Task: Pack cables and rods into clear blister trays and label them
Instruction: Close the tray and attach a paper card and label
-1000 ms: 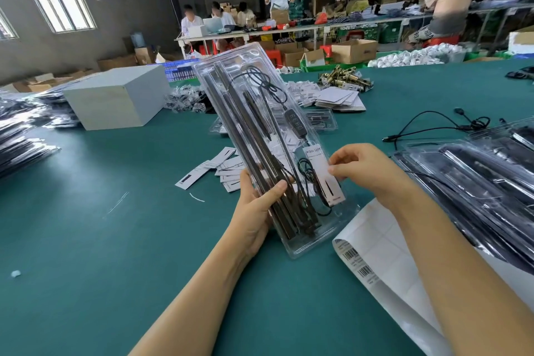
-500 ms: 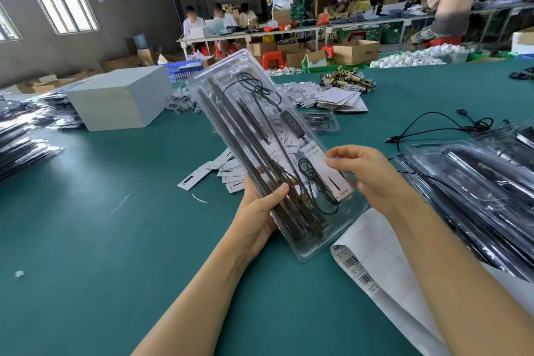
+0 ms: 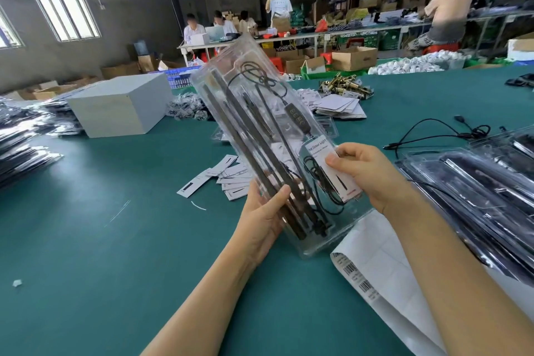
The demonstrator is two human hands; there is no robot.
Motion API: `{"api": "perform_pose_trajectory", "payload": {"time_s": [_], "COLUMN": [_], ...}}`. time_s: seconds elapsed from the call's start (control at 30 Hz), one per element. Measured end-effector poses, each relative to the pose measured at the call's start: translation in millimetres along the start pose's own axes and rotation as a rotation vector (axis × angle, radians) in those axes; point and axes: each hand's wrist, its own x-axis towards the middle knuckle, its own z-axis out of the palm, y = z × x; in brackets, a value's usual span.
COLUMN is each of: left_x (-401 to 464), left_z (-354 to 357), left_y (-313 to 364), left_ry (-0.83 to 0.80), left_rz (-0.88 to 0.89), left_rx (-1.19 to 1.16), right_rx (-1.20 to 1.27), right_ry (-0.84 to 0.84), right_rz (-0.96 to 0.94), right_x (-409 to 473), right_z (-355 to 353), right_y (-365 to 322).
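Observation:
A long clear blister tray [image 3: 248, 75] stands tilted above the green table, its far end leaning away and to the left. Inside lie dark rods [image 3: 245, 136] and a black cable with an inline controller [image 3: 296, 118]. My left hand [image 3: 264, 217] grips the tray's lower left edge, thumb across the front. My right hand [image 3: 367, 173] pinches a white label card [image 3: 332, 170] printed "Grow Light" against the tray's lower right part.
Filled blister trays [image 3: 474, 199] are stacked at the right, beside a loose black cable [image 3: 433, 133]. A white sheet of barcode stickers [image 3: 375, 269] lies under my right forearm. Loose label cards [image 3: 228, 173], a grey box [image 3: 121, 107] and flat tray stacks [image 3: 20, 150] lie to the left.
The tray has risen and tipped more upright. My right hand has slid with the card a little further onto the tray. My left hand keeps its hold.

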Motion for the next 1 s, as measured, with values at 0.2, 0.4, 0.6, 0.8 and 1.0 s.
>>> {"api": "perform_pose_trajectory", "payload": {"time_s": [0.2,0.4,0.6,0.8,1.0], "left_x": [3,8,6,5,-1], "left_z": [-5,-5,-29,-27,-7], "left_y": [3,20,38,30,24], "left_ry": [0.215,0.252,0.44,0.64,0.54], "left_rz": [-0.011,-0.033,-0.061,-0.172,-0.374], "left_rx": [-0.022,-0.216,-0.464,-0.199,-0.129], "right_rx": [-0.313,-0.82,-1.039,-1.054,-1.002], "right_ry": [0.359,0.417,-0.134,-0.256,-0.258], "right_rz": [-0.418,-0.777,-0.437,-0.194,-0.034], "right_x": [-2,-8,-5,-4,-2], "right_z": [-5,1,16,1,-16], "right_y": [-17,-18,3,8,10]}}
